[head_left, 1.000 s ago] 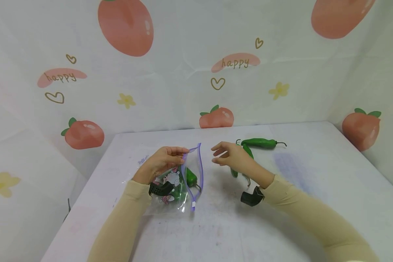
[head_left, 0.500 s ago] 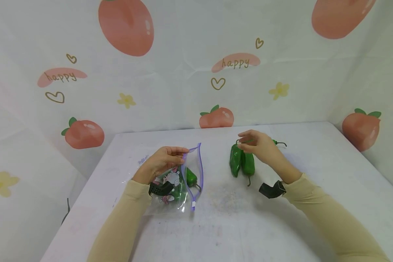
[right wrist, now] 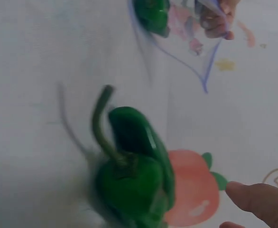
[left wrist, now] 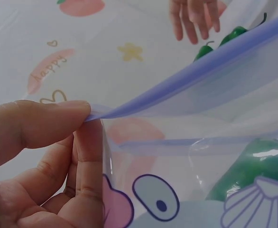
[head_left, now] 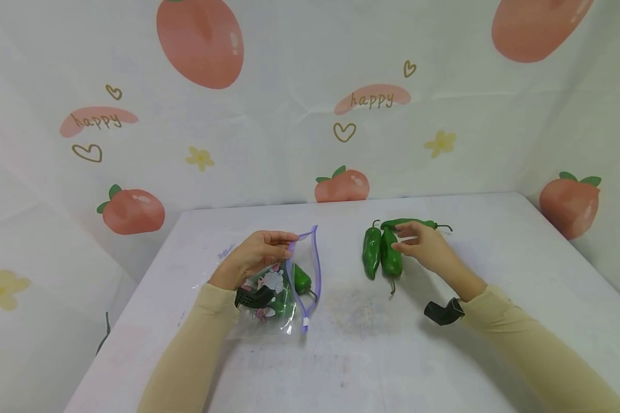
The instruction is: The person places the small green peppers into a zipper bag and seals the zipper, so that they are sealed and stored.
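My left hand (head_left: 250, 258) pinches the purple zip edge of a clear printed zip bag (left wrist: 167, 90) between thumb and fingers. The bag's mouth gapes toward the right. Inside it, near the opening, lies a green pepper (head_left: 302, 280) with its stem pointing out; printing covers other green behind it. On the table to the right, two green peppers lie side by side, a left one (head_left: 371, 255) and a right one (head_left: 391, 264). Above the right one hovers my right hand (head_left: 426, 246), fingers loosely bent, holding nothing. Another pepper (head_left: 400, 222) lies crosswise behind, partly hidden by that hand.
A white table (head_left: 341, 367) carries everything, its back edge meeting a printed cloth backdrop (head_left: 279, 132). A dark cable (head_left: 105, 332) hangs by the table's left edge. Dark wrist bands sit on both arms.
My right hand has moved from beside the bag's mouth to the right, over the peppers, then lower and nearer to me. The left hand and the bag have stayed in place.
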Action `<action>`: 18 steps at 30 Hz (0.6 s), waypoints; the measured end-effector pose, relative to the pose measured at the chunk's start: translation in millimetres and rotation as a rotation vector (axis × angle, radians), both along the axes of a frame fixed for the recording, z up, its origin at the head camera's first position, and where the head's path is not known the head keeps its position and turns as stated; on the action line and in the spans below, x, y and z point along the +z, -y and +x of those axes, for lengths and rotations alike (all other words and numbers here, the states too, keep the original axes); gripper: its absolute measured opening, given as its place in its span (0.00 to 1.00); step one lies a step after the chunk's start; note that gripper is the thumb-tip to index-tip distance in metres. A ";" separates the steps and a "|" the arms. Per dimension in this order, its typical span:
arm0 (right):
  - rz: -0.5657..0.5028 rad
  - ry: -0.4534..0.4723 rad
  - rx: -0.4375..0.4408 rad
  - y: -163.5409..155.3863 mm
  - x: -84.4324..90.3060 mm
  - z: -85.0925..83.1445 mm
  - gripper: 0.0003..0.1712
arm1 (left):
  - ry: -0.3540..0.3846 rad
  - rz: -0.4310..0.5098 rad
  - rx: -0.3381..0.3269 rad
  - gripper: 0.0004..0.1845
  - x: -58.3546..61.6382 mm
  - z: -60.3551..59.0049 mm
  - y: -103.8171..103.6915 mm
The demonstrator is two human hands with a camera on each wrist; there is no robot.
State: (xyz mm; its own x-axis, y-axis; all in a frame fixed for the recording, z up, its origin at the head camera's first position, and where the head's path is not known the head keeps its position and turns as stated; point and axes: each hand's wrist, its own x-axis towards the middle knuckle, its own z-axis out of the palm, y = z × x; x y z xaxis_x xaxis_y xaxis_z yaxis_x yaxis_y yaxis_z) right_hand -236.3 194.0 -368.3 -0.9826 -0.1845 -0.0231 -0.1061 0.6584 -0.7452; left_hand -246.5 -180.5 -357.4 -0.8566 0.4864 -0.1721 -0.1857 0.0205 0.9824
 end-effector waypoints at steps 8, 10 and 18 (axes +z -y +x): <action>0.098 0.037 -0.008 0.9 -16.4 -0.2 0.38 | -0.012 -0.013 -0.011 0.24 0.7 -0.3 0.4; 0.108 0.050 0.000 2.3 -20.1 -1.4 0.41 | -0.016 -0.018 -0.012 0.23 1.0 -0.5 0.7; 0.141 0.078 0.033 7.9 -29.4 -5.2 0.46 | -0.011 -0.012 -0.007 0.25 0.7 0.2 1.2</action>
